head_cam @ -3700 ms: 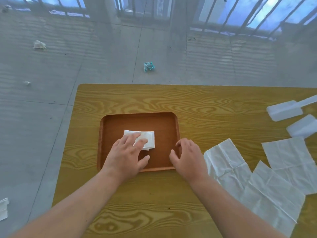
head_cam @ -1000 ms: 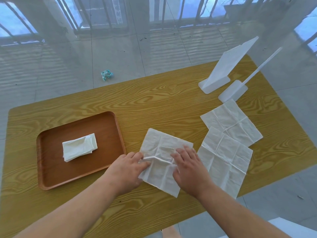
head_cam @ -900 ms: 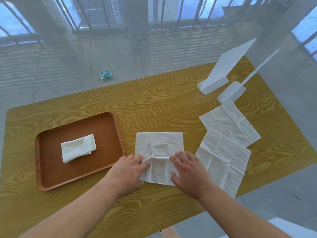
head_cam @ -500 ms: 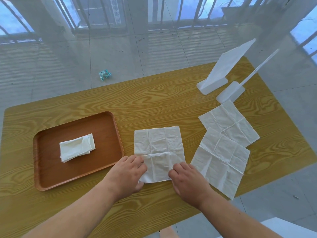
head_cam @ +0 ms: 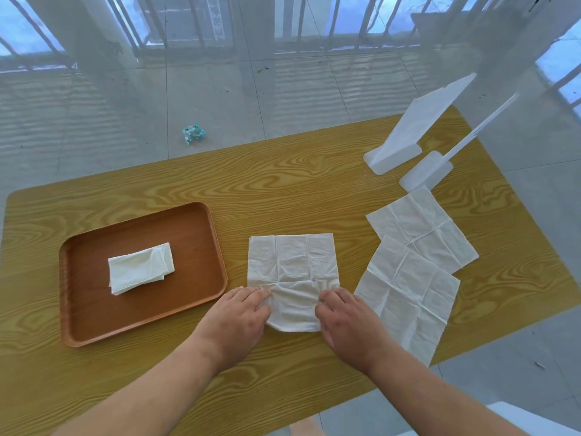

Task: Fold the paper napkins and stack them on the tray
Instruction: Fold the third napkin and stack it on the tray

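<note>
A white paper napkin (head_cam: 292,265) lies unfolded and creased on the wooden table, just right of the brown tray (head_cam: 195,225). My left hand (head_cam: 235,319) pinches its near left corner and my right hand (head_cam: 349,322) pinches its near right corner, with the near edge lifted slightly between them. One folded napkin (head_cam: 140,268) rests in the middle of the tray. Two more unfolded napkins (head_cam: 408,291) (head_cam: 421,228) lie overlapping to the right.
Two white plastic stands (head_cam: 405,136) (head_cam: 430,171) sit at the table's far right corner. The table's near edge (head_cam: 314,413) runs just under my forearms. A crumpled teal wrapper (head_cam: 193,133) lies on the tiled floor beyond the table.
The napkin was slid left and squared up beside the tray. Both hands slipped back from its middle to its near corners and now grip them.
</note>
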Motion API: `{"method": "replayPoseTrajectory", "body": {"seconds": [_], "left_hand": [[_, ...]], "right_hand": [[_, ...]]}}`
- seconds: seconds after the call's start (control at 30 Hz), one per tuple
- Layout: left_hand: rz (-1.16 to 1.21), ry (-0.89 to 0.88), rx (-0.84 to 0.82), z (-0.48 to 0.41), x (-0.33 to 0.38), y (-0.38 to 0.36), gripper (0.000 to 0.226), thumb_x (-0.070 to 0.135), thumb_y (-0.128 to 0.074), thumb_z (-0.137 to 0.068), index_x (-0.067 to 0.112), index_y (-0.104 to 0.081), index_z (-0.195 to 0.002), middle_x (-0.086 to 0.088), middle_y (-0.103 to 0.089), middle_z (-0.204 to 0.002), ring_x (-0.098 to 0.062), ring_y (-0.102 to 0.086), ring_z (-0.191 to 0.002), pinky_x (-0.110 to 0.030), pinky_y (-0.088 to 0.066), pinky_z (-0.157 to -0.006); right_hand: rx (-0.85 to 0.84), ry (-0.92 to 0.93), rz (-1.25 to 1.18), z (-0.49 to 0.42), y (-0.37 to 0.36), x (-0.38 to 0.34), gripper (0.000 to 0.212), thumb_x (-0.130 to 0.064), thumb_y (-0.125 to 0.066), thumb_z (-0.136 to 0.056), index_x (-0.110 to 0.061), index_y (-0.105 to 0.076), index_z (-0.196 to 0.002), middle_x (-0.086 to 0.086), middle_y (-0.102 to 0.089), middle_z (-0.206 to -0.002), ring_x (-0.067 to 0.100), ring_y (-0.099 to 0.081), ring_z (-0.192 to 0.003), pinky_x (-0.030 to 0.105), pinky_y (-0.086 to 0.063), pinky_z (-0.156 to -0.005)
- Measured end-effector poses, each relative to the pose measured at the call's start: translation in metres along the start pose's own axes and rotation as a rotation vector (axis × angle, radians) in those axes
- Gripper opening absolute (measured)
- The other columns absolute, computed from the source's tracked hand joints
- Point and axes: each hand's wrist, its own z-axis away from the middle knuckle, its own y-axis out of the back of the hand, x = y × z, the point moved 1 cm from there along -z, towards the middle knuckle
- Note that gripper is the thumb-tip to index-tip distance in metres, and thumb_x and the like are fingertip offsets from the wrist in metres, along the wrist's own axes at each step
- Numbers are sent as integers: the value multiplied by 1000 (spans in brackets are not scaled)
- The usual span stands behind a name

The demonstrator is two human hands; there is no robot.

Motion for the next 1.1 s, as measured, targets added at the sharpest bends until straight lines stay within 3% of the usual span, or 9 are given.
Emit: {"method": "replayPoseTrajectory", "body": {"seconds": [0.23,0.4,0.53,0.6,0.67,0.7,0.83,0.97,1.1], "left_hand": [[198,152,-34,-10,-7,14,19,33,-56,-97,22,-70,-103,5,-76,-101,-17,-70,-94,-37,-59,-88],[495,375,-75,-18,-17,24,21,52,-46,-97,33,-51,-104,17,-63,-84,-9,-60,-73,-25,-41,-60],[534,398,-204,-27,-29,33,79,66,-72,-79,42,-38,-146,25,-62,-126,-6,-61,-113,-29,-53,-96],[470,399,-219,-35,-36,38,55,49,-71,-88,41,-50,-138,22,-69,-118,-10,-66,-108,-25,-51,-86],[487,464,-158,-43,-44,39,9,41,-61,-96,39,-62,-105,18,-72,-92,-17,-70,-88,-26,-50,-67],[521,514,-113,-46,-48,40,5,41,-58,-98,37,-61,-96,16,-69,-84,-19,-68,-82,-29,-50,-63],[530,707,155,-54,-54,42,50,39,-70,-94,19,-55,-137,1,-61,-127,-26,-57,-119,-42,-51,-97],[260,454,212,-50,-48,37,44,36,-73,-89,15,-62,-126,-6,-63,-121,-31,-60,-112,-48,-54,-92],[80,186,-55,-45,-38,21,43,49,-60,-96,20,-67,-127,0,-65,-125,-24,-62,-115,-42,-54,-97]], "right_hand": [[-153,-31,-45,-6,13,1,53,-62,-54,-86,-23,-63,-121,-3,-63,-121,21,-57,-114,39,-53,-100],[-32,-108,-184,-7,17,2,9,-24,-63,-93,-22,-69,-100,-6,-68,-98,19,-62,-94,36,-56,-86],[-34,-315,-464,-25,36,10,11,-22,-60,-99,-23,-69,-92,-11,-70,-83,10,-62,-77,34,-54,-70],[-57,-391,-572,-38,44,17,13,-24,-61,-100,-28,-68,-89,-9,-69,-76,8,-62,-70,33,-53,-63],[-63,-424,-598,-54,52,24,15,-24,-61,-100,-29,-64,-86,-5,-67,-69,9,-58,-61,34,-48,-57],[-48,-448,-590,-62,55,27,12,-22,-60,-99,-28,-64,-89,-5,-66,-70,11,-57,-62,35,-46,-57],[182,-598,-398,-79,57,35,39,-16,-65,-95,-12,-62,-133,7,-66,-123,29,-58,-117,40,-43,-104],[357,-424,-283,-67,49,26,40,-9,-74,-86,-8,-66,-126,11,-67,-115,34,-61,-110,47,-50,-100],[32,-208,-227,-48,29,15,25,-24,-61,-95,-19,-67,-119,-2,-63,-107,22,-57,-98,42,-54,-91]]}}
